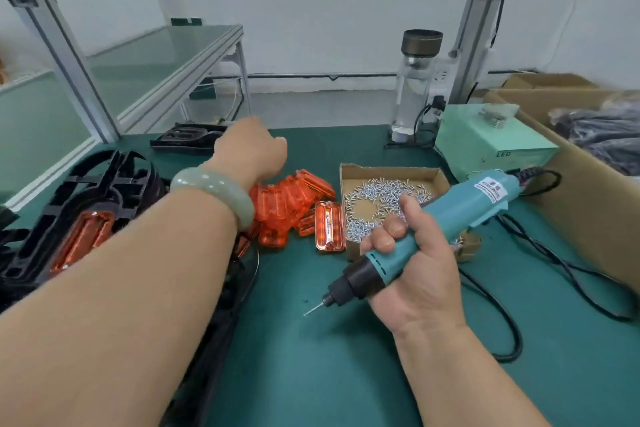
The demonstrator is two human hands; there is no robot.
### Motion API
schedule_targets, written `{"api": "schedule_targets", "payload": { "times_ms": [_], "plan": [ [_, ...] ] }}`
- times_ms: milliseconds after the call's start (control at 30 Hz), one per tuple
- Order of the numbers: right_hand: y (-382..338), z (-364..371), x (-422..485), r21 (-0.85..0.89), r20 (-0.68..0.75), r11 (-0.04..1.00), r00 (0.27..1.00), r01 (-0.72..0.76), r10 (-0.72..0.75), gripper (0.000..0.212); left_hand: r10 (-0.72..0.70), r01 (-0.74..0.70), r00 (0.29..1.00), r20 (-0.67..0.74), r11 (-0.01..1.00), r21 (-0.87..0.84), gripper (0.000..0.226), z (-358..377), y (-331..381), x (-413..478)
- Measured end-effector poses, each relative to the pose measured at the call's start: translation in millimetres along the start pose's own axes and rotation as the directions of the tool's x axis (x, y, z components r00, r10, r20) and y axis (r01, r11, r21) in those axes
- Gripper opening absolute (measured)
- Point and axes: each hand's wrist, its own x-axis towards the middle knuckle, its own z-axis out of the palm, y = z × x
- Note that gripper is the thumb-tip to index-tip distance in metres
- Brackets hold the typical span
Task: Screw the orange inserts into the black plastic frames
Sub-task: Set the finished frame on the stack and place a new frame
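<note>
Nearest to us, the right hand [415, 274] has its fingers wrapped round the teal electric screwdriver [450, 211], thumb up along the body. The tool is tilted, with its bit [311, 309] pointing down and left just above the green mat [329, 374]. Its black cable [502, 305] loops over the mat to the right.

On the left, the forearm stretches forward over a heap of black plastic frames [86, 191]. One frame in the heap has an orange insert [83, 236] seated in it. A pale green bangle [214, 192] sits on the wrist.

Past the wrist we see a loose pile of orange inserts [287, 198] on the mat. A single insert [330, 230] lies just beside a shallow cardboard tray [388, 172] of small silver screws [374, 191].

Further on, the left hand [251, 146] is blurred and seen from the back, so we cannot tell how its fingers lie or whether it holds anything. It is near another black frame [183, 137] lying at the mat's far edge.

At the back stand a clear bottle [415, 87] with a dark cap and a pale green power box [485, 139]. A large cardboard carton [571, 191] of dark items sits at the right.
</note>
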Motion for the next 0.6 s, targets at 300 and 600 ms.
{"api": "schedule_targets", "payload": {
  "times_ms": [300,600],
  "plan": [
    [8,-8,3,-0.002,0.062,1.0,0.998,-0.028,0.028,0.014,-0.2,0.131,0.974,0.104,0.878,0.461,0.005,34,-43,110],
    [15,-5,3,-0.007,0.081,1.0,0.997,-0.004,0.004,0.057,-0.11,0.034,0.986,0.123,0.867,0.497,0.025,56,-85,132]
  ]
}}
